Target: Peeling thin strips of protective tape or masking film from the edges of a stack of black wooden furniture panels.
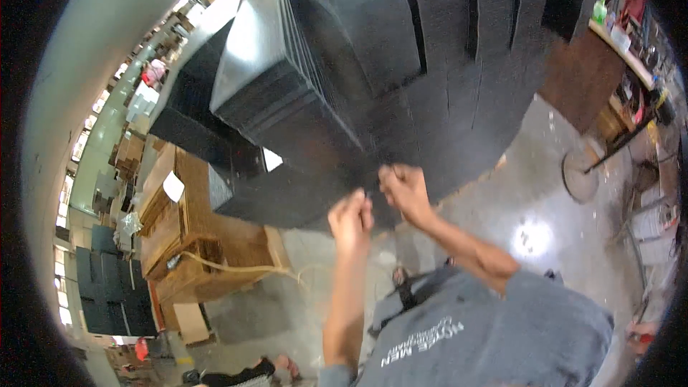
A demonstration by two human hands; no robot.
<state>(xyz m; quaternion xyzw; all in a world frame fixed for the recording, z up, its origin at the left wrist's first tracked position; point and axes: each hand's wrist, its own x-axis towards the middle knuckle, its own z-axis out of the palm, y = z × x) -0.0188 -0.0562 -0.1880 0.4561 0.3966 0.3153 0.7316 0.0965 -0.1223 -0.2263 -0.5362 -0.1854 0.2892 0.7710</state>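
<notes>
My left hand (350, 218) is raised with its fingers curled together in a pinch, close to the front edge of a broad black surface. A little to its right and slightly farther out, my right hand (404, 189) is also closed, thumb against fingers. The two hands are apart by a small gap. Whatever they pinch, if anything, is too small or hidden to make out. Beyond them stands a leaning stack of thin black sheets (276, 97), its edges fanned at the right. Farther right are several upright blocks of black sheets (376, 29) side by side.
To the left is a wooden cabinet (215, 236) with a pale hose (244, 268) trailing off it. A brown board (582, 86) leans by a cluttered bench at the right, near a round stand base (579, 175). Part of another person shows at the bottom left.
</notes>
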